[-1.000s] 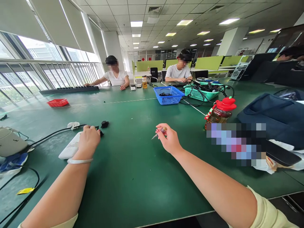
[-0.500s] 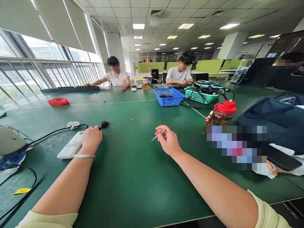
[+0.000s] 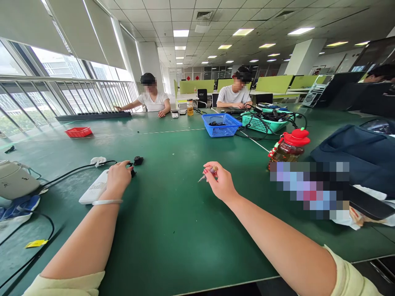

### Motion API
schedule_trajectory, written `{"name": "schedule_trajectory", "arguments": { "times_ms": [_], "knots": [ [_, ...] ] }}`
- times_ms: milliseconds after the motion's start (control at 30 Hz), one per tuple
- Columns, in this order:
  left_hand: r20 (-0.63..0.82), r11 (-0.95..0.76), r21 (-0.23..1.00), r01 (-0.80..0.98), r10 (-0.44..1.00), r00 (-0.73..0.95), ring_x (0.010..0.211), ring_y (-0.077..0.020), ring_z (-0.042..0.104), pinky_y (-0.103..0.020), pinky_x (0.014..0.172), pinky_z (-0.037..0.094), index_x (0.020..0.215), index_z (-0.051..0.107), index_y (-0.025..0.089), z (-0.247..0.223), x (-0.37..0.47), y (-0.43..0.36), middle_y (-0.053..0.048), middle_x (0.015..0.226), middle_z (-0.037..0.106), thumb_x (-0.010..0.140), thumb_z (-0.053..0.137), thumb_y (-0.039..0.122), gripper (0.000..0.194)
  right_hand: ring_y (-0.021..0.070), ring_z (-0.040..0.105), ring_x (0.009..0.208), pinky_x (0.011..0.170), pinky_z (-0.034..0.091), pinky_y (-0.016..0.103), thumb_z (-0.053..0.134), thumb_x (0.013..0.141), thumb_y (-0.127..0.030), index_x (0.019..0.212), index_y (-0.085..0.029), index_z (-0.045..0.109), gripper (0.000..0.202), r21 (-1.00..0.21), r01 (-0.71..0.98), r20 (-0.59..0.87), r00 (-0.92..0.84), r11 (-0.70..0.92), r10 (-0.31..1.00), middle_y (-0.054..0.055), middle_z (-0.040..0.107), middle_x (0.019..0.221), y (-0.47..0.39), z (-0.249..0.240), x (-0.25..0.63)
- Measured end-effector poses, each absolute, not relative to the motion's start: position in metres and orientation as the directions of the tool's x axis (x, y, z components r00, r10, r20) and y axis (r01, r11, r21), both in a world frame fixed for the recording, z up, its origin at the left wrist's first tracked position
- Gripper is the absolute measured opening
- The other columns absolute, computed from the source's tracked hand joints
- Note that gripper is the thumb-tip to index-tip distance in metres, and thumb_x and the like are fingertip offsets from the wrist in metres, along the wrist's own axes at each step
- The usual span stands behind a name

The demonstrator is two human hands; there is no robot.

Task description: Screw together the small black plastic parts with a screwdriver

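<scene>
My right hand (image 3: pixel 218 181) is closed round a small screwdriver (image 3: pixel 212 169), its thin tip pointing down and left above the green table (image 3: pixel 173 213). On the left, my left hand (image 3: pixel 119 176) has its fingers bent together at a small black piece (image 3: pixel 132 172); most of that piece is hidden by the fingers. Another small black part (image 3: pixel 138 160) lies just beyond the fingertips. Beside my left hand, partly under the wrist, rests a white box-shaped device (image 3: pixel 95 188). A black cable (image 3: pixel 74 172) runs to the left behind it.
A blue basket (image 3: pixel 221 130) and a green basket (image 3: pixel 262 124) with cables stand farther back. At the right are a red-lidded bottle (image 3: pixel 288 148) and a dark blue bag (image 3: pixel 354 156). A red tray (image 3: pixel 78 132) lies far left. Two people sit across the table.
The fingers of my left hand have shifted slightly, and a black piece now shows below them, apart from the part beyond. My right hand keeps the screwdriver in nearly the same pose.
</scene>
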State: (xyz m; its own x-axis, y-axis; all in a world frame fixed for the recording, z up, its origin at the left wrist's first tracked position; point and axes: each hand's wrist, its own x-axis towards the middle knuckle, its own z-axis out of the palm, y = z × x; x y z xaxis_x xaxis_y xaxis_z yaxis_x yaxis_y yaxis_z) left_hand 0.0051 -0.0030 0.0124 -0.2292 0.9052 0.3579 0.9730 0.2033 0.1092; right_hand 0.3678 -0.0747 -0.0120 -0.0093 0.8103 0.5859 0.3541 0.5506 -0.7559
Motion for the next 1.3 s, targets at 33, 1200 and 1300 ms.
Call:
{"name": "schedule_trajectory", "arguments": {
  "times_ms": [33, 1200, 1300],
  "knots": [
    [0.341, 0.211, 0.089, 0.973, 0.912, -0.229, 0.114, -0.0332, 0.061, -0.039, 0.097, 0.046, 0.129, 0.063, 0.011, 0.0101, 0.0059, -0.0016, -0.020, 0.123, 0.067, 0.090, 0.045, 0.034, 0.049, 0.0138, 0.064, 0.064, 0.063, 0.055, 0.027, 0.051, 0.093, -0.038, 0.101, -0.022, 0.059, 0.020, -0.757, 0.355, 0.583, -0.009, 0.548, 0.812, 0.003, 0.067, 0.081, -0.0748, -0.0117, 0.3677],
    [0.201, 0.227, 0.034, 0.973, 0.953, -0.229, 0.109, -0.0328, 0.064, -0.040, 0.088, 0.050, 0.128, 0.063, 0.016, 0.0029, 0.0108, 0.0016, -0.019, 0.126, 0.066, 0.089, 0.049, 0.035, 0.046, 0.0143, 0.065, 0.062, 0.062, 0.055, 0.026, 0.051, 0.093, -0.040, 0.100, -0.023, 0.059, 0.020, -0.753, 0.369, 0.575, -0.034, 0.545, 0.818, 0.002, 0.067, 0.079, -0.0767, -0.0115, 0.3671],
    [0.186, 0.229, 0.039, 0.973, 0.955, -0.232, 0.109, -0.0329, 0.064, -0.040, 0.087, 0.050, 0.130, 0.061, 0.016, 0.0004, 0.0076, 0.0028, -0.019, 0.125, 0.066, 0.091, 0.044, 0.037, 0.047, 0.0141, 0.064, 0.062, 0.061, 0.054, 0.026, 0.051, 0.093, -0.039, 0.100, -0.023, 0.059, 0.019, -0.749, 0.374, 0.577, -0.036, 0.547, 0.816, 0.002, 0.067, 0.079, -0.0768, -0.0108, 0.3674]
  ]
}}
